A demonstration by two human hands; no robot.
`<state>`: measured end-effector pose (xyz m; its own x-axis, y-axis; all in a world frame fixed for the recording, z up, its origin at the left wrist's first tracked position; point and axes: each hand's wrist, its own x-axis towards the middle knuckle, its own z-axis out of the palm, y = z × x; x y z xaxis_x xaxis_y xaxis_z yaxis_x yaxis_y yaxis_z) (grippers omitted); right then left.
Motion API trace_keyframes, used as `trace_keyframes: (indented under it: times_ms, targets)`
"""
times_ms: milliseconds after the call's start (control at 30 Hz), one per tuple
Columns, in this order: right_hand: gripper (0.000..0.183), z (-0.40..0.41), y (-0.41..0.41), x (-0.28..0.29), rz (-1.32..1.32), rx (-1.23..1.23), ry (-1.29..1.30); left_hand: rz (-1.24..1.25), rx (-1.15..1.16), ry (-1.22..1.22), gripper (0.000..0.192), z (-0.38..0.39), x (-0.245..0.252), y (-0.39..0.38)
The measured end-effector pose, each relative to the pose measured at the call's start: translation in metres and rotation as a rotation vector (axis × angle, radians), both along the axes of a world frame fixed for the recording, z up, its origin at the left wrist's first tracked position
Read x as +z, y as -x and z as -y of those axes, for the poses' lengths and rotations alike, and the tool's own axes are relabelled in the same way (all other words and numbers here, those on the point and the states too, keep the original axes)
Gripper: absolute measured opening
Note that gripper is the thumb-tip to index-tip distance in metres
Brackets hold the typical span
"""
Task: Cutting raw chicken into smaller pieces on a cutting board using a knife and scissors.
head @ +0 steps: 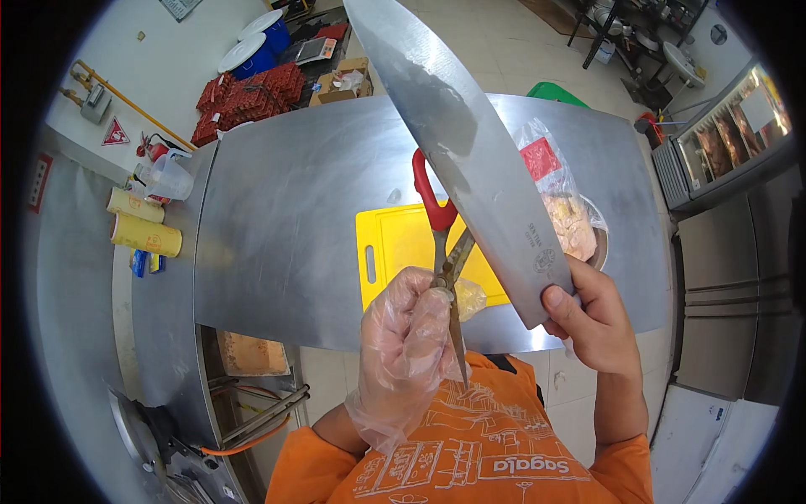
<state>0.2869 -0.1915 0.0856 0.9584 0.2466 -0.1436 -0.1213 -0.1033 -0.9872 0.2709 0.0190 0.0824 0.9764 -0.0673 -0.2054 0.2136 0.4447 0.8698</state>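
Note:
My left hand (409, 340), in a clear plastic glove, grips red-handled scissors (445, 271) near their pivot, the blades pointing down toward my orange shirt. In my bare right hand (589, 315) is a large knife with a broad steel blade (485, 170), held near the blade's wide end; its handle is hidden. The blade slants up to the left and hides part of the scissors' handles. Below both tools, a yellow cutting board (397, 233) lies on the steel table (283, 208). Behind the blade, a metal bowl (603, 252) holds raw meat, perhaps poultry (572, 227), with a clear plastic bag (541, 157) over it.
Rolls of film (146, 234) and a plastic measuring jug (171, 176) stand at the left. Past the table's far edge are red plastic mats (252, 97), a cardboard box (343, 82) and blue lidded bins (252, 57). Steel refrigerators (718, 264) line the right side.

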Motion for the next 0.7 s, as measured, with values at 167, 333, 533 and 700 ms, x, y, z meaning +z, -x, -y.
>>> trace_keyframes:
  times_ms: [167,333,533,700]
  targets:
    - [0.036,0.001,0.001,0.001,0.004,0.004,0.035,-0.02,0.015,0.026,0.019,0.001,-0.001,0.002]
    - [0.026,-0.004,-0.006,-0.006,0.114,-0.055,0.078,-0.053,-0.027,-0.025,0.014,0.008,-0.004,-0.007]
    - [0.027,-0.011,-0.026,0.007,0.418,-0.089,0.384,-0.01,-0.077,-0.01,0.017,0.019,-0.024,-0.011]
    - [0.028,-0.015,-0.038,0.008,0.638,-0.079,0.569,0.046,-0.103,-0.059,0.016,0.021,-0.027,-0.013]
